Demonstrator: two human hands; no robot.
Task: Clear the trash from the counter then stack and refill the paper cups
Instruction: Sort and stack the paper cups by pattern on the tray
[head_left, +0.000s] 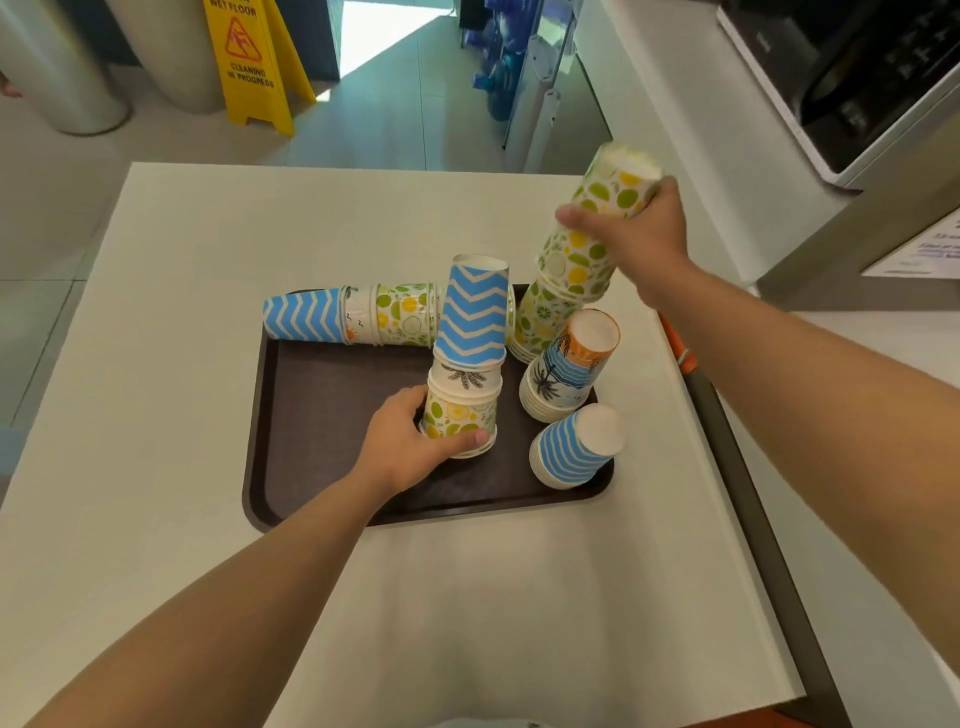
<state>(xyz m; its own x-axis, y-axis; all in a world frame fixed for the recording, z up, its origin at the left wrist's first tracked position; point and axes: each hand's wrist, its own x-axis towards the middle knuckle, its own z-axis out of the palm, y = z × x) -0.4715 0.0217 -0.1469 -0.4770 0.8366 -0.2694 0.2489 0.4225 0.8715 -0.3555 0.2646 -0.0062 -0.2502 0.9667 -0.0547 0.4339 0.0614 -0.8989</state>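
A pale cream counter (171, 364) fills the lower view, ending at a far edge with grey floor tiles beyond. On the floor at upper left stands a yellow wet-floor sign (249, 62) reading "Cleaning in progress", beside two pale round columns. Blue water bottles (498, 78) cluster near a doorway at top centre, and a dark appliance (872, 67) sits on a white ledge at upper right.

A dark brown tray (322, 405) lies on the counter, holding all the paper cups. Along its far left edge a stack lies on its side (358, 314), with a blue zigzag cup at the left end and citrus-print cups to the right. The left hand (410, 447) wraps around the base of an upside-down stack (467, 364), thumb and fingers closed on a citrus-print cup at the bottom; a palm-print cup sits above it and a blue zigzag cup on top. This stack leans slightly right. Further right, a short upside-down stack of sunset palm cups (569, 369) stands near the tray's right edge, and just in front of it a short blue-striped stack (576, 447) stands at the near right corner. Behind these, a tall citrus-print stack (571, 270) tilts rightward; the right hand (639, 234) grips it near the top, fingers closed around the upper cups.
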